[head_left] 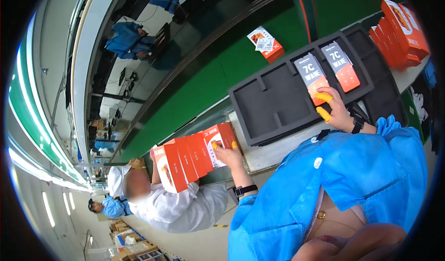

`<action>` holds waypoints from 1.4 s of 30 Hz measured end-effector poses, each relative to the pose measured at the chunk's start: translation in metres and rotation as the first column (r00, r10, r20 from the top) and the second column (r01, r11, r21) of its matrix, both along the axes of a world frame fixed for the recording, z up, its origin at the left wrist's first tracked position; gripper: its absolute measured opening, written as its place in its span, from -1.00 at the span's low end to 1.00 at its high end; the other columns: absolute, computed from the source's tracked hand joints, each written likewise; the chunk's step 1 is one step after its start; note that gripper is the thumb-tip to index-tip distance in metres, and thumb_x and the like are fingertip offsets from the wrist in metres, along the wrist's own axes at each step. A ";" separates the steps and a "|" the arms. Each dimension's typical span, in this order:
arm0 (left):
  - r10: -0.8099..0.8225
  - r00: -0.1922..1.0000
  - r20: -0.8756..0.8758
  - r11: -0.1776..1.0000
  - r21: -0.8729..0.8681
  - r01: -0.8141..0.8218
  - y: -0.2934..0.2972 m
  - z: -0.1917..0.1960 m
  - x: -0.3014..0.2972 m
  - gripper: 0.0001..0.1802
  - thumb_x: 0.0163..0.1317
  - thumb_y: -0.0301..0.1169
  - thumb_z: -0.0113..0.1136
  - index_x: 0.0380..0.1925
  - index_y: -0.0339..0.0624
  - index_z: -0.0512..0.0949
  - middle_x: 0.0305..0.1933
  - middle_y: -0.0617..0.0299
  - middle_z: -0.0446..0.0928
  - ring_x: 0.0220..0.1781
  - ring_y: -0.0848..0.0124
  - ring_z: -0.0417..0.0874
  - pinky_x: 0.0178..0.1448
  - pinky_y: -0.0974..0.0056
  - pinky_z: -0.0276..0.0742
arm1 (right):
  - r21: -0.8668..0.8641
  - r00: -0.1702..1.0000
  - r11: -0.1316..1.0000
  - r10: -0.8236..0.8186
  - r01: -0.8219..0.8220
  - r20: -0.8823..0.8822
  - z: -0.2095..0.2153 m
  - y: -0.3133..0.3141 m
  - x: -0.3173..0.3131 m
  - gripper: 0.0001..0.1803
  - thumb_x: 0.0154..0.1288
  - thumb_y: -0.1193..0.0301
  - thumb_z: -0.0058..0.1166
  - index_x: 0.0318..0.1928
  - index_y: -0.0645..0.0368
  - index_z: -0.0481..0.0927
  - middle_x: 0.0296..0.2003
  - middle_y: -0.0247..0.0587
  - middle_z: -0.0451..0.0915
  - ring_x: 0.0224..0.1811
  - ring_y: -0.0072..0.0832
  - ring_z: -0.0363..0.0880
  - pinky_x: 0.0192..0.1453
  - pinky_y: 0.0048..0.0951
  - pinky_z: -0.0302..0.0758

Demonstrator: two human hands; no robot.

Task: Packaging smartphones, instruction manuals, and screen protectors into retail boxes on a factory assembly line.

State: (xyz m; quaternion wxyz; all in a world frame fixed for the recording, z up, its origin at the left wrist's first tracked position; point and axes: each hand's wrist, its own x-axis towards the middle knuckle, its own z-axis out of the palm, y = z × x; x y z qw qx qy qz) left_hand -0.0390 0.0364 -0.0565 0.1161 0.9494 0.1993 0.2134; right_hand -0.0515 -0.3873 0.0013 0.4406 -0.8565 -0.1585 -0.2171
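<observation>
Blue coat (333, 177) closest to the lens. Right hand (341, 115) beyond it, yellow finger covers (324, 96) on thumb and forefinger: forefinger touching the near end of a flat grey-and-orange pack (309, 70), thumb a little apart. Cannot tell whether they pinch it. Pack lies in the black foam tray (266, 110), reaching away from the hand. Second pack (342, 68) just to its right, same tray.

Left hand (230, 158), well left of the tray, is on the nearer end of a row of orange boxes (187, 156), digits spread; firmness of hold can't be told. A co-worker (171, 210) in white is at the row's far end. Box stack (401, 36) beyond the right hand, to its right.

Step in hand, my reading: fingering the pack while minding the row. Any lift would call for thumb closing opposite forefinger, left hand keeping the boxes upright.
</observation>
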 end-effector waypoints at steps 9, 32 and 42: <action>0.205 0.969 -0.138 0.966 0.186 -0.178 0.039 -0.034 -0.008 0.00 -0.13 -0.13 0.48 0.23 -0.38 0.15 0.19 -0.23 0.31 0.26 -0.11 0.29 0.28 -0.07 0.26 | -0.095 0.959 0.959 -0.253 0.266 0.129 0.016 -0.044 0.013 -0.58 0.12 0.30 0.21 -0.03 0.20 0.50 0.10 -0.08 0.38 0.11 -0.08 0.36 0.24 -0.13 0.27; 0.416 0.788 -0.454 0.899 0.072 -0.433 0.030 0.008 0.018 0.24 -0.29 0.05 0.50 0.35 -0.18 0.01 0.18 -0.27 0.23 0.18 -0.09 0.34 0.24 -0.10 0.27 | -0.068 0.845 0.848 -0.530 0.526 -0.070 0.026 -0.136 0.014 -0.54 0.11 0.41 0.25 0.04 0.22 0.49 -0.05 -0.10 0.44 -0.13 -0.19 0.51 -0.03 -0.36 0.49; 0.380 0.912 -0.158 0.924 0.115 -0.365 -0.023 0.085 0.006 0.12 -0.34 -0.09 0.56 0.24 -0.25 0.16 0.04 -0.12 0.37 0.11 -0.05 0.40 0.13 -0.12 0.34 | -0.060 0.965 0.973 -0.229 0.222 -0.131 0.035 -0.074 0.029 -0.50 0.12 0.33 0.24 0.08 0.20 0.47 0.03 -0.04 0.42 0.05 -0.11 0.46 0.13 -0.28 0.43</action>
